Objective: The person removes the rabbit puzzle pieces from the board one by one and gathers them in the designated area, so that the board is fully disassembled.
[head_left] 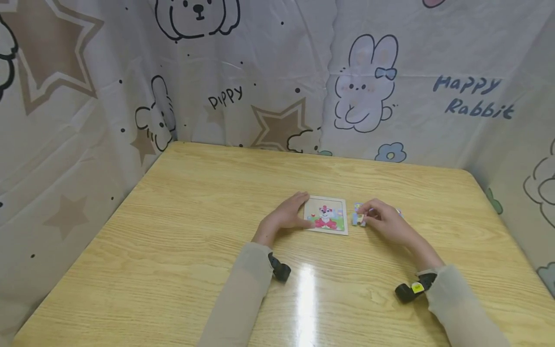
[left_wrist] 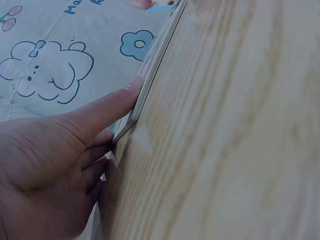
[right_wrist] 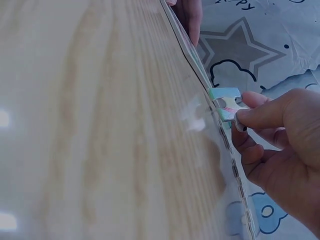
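Puzzle piece [right_wrist: 227,104], pale blue and green with a touch of pink, is pinched between the thumb and fingertips of the right hand [head_left: 386,224], at the right middle of the right wrist frame and right of centre in the head frame. The hand's other fingers are curled in. Around its fingertips in the head frame lie loose puzzle pieces [head_left: 356,206], partly hidden by the hand; others show just past the knuckles.

Just left of them, near the centre of the head frame, the square puzzle tray [head_left: 313,206] lies flat on the table. Inside its pale rim, a pink and white animal figure fills the lower part; the upper part is plain. The left hand [head_left: 284,214] holds the tray's left side, thumb and fingers spread apart, the thumb over the lower left corner and fingertips at the upper left.

Black wrist cameras [head_left: 282,271] sit by beige sleeves [head_left: 244,289] in the lower half. The wood-grain table [head_left: 195,217] runs out to a cartoon-printed curtain [head_left: 277,62], "Happy Rabbit" lettered at upper right.
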`<act>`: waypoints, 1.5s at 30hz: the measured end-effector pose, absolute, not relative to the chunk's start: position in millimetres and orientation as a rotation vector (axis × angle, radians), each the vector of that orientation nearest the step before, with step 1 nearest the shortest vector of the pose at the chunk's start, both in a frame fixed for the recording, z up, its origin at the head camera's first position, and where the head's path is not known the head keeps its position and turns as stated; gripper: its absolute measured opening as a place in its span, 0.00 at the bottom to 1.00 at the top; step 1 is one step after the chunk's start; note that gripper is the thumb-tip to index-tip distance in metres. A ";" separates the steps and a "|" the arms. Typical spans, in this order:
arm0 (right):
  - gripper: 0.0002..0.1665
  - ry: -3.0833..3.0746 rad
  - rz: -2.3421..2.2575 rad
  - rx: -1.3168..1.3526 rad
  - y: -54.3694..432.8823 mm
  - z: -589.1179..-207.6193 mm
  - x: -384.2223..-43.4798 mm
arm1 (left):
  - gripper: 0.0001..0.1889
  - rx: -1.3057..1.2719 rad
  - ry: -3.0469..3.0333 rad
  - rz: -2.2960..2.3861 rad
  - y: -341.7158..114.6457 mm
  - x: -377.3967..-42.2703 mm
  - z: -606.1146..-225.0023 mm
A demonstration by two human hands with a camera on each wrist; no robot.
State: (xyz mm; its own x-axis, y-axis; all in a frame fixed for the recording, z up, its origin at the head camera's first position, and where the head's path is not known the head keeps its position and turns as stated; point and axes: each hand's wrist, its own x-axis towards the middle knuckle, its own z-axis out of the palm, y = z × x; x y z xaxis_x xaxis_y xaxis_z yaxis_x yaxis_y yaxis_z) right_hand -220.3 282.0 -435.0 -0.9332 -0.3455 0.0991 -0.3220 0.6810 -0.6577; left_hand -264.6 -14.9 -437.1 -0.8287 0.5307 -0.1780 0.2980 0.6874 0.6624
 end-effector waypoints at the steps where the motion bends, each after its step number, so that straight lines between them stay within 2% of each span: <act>1: 0.09 2.851 -1.102 -0.567 282.7 -434.9 -220.1 | 0.48 0.649 2.545 0.904 -15.2 -264.8 -437.4; 33: 0.08 2.778 -1.029 -0.557 289.1 -436.0 -226.2 | 0.48 0.646 2.551 0.906 -16.3 -264.9 -440.5; 45: 0.10 2.749 -1.049 -0.588 260.8 -432.8 -239.4 | 0.48 0.631 2.550 0.897 -14.9 -264.1 -437.9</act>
